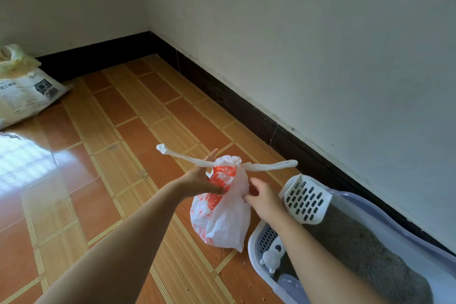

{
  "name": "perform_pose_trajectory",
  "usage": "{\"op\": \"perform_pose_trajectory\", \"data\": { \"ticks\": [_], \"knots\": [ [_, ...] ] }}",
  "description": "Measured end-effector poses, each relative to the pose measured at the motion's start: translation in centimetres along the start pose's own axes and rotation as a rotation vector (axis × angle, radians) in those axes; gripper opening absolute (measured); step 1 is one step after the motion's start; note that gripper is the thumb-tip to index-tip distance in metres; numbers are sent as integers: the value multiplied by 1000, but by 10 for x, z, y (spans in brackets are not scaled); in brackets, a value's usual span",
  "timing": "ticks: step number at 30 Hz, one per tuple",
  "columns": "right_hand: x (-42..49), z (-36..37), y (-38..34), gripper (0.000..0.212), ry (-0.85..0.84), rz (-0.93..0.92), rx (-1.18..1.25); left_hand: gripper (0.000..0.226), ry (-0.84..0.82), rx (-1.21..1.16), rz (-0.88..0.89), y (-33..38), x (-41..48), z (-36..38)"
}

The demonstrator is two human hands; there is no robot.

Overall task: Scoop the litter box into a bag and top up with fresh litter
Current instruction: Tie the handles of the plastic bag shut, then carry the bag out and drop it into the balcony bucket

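A white plastic bag with orange print (222,215) hangs above the floor, its two twisted handles sticking out sideways from a knot at the top. My left hand (201,180) grips the bag just under the knot. My right hand (262,198) pinches the bag's right side. The pale lilac litter box (385,217) lies at the lower right along the wall, holding grey litter (357,249). A white slotted scoop (306,201) rests on the box's near end.
A large printed sack of litter (27,91), open at the top, leans by the far left wall. Glossy orange tile floor (111,180) stretches between, with scattered litter grains near the box. A dark skirting board runs along the walls.
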State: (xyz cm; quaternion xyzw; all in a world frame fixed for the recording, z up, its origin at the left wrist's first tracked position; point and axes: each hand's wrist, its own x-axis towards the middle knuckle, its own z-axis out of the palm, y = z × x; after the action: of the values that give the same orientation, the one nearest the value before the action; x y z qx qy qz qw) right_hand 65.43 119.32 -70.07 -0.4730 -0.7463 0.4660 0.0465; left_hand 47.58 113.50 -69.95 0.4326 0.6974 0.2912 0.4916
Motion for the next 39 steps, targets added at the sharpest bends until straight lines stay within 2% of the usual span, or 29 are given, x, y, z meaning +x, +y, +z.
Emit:
{"op": "perform_pose_trajectory", "data": {
  "ticks": [3, 4, 8, 11, 13, 17, 20, 22, 25, 28, 30, 32, 36, 39],
  "knots": [
    [0, 1, -2, 18, 6, -46, 0, 101, 5, 12, -10, -3, 1, -1],
    [1, 0, -3, 17, 10, -55, 9, 94, 18, 1, -25, -3, 0, -2],
    [-2, -10, -10, 14, 1, -87, 11, 38, 105, 14, -27, -1, -8, -6],
    [-9, -23, -22, 17, 18, -106, 31, 22, 253, 48, 47, 16, -26, -8],
    [-16, -35, -34, 18, 46, -95, 73, 25, 310, -45, 83, 27, -38, -11],
    [-38, -58, -61, 20, 41, -29, 180, 36, 340, -401, 95, 64, -74, -15],
    [-59, -79, -83, 23, 24, 34, 211, 67, 378, -533, 131, 90, -104, -25],
    [-74, -95, -100, 20, 7, 86, 229, 76, 397, -596, 141, 106, -128, -33],
    [-101, -119, -132, 14, -33, 173, 286, 69, 450, -703, 148, 141, -169, -47],
    [-133, -137, -170, 13, -114, 309, 402, 35, 500, -735, 156, 176, -214, -59],
    [-156, -146, -202, 13, -157, 336, 468, 28, 541, -754, 151, 202, -247, -70],
    [-177, -153, -239, 11, -172, 296, 421, 32, 581, -785, 138, 227, -282, -82],
    [-215, -169, -329, 10, -195, 225, 316, 62, 654, -826, 110, 277, -356, -122],
    [-240, -175, -399, 14, -246, 195, 241, 63, 742, -879, 58, 307, -409, -161]
  ]
}}
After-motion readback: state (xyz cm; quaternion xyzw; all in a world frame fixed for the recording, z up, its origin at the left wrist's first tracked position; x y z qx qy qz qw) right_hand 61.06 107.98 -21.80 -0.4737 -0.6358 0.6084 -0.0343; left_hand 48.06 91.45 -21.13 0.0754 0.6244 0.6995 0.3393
